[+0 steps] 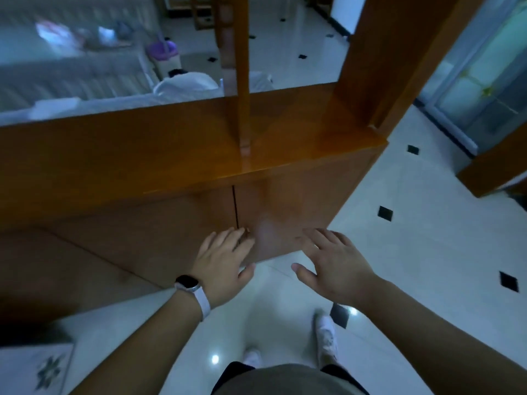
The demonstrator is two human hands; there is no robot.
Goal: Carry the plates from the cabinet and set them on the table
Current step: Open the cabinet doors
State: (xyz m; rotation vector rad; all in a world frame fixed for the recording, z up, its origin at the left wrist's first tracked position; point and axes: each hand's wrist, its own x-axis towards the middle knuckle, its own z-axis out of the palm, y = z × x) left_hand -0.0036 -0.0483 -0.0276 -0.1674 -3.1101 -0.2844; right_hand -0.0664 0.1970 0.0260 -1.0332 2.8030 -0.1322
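Fingers (228,237) straight, holding nothing: left hand (225,259) tips at the door seam (235,206), right hand (333,266) spread just beside; I'd hook the cabinet door (285,206) edge there and pull gently.

From here I read the cabinet (285,155) as orange-brown wood under glossy varnish, with a sheen on its top. The near floor (413,252) is pale polished tile, smooth and glinting, with small dark insets. The watch strap (203,302) looks smooth and white. The far-left sofa (71,78) looks like ribbed matt cloth.
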